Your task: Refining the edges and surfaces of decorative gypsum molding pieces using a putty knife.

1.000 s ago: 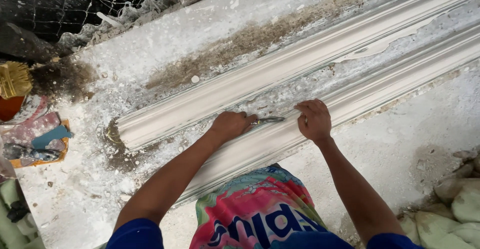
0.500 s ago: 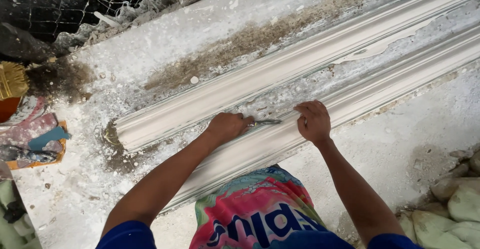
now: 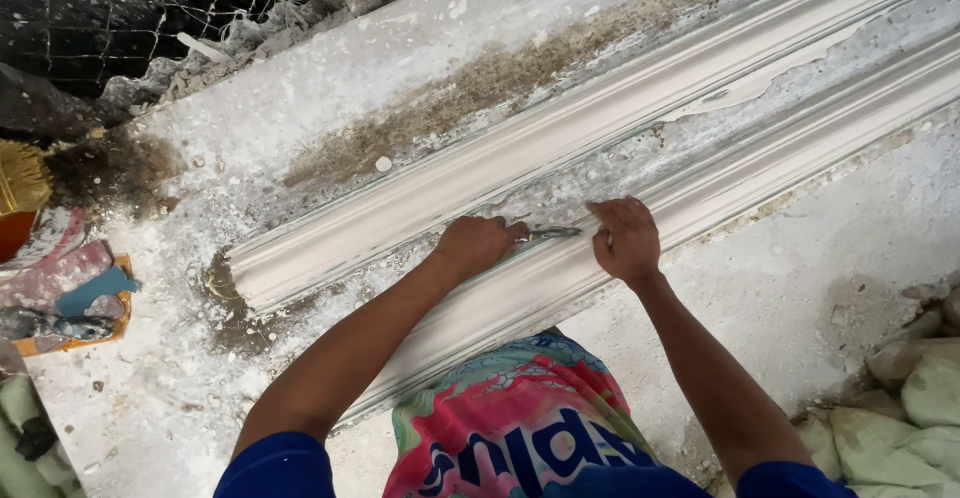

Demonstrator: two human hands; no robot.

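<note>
Fingers of the left hand (image 3: pixel 478 243) clamp a metal scraper (image 3: pixel 552 232) against the plaster moulding (image 3: pixel 420 208), right hand (image 3: pixel 626 240) pressing alongside.

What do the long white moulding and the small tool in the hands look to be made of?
The moulding looks like cast plaster: matte chalky white, with flaked patches and white dust and crumbs all around it. The tool, between the left hand and right hand, looks like thin metal, grey with a dull shine; little of it shows, so that is a guess.

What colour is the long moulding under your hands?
White, plaster-dusted moulding; clearest in the head view.
</note>
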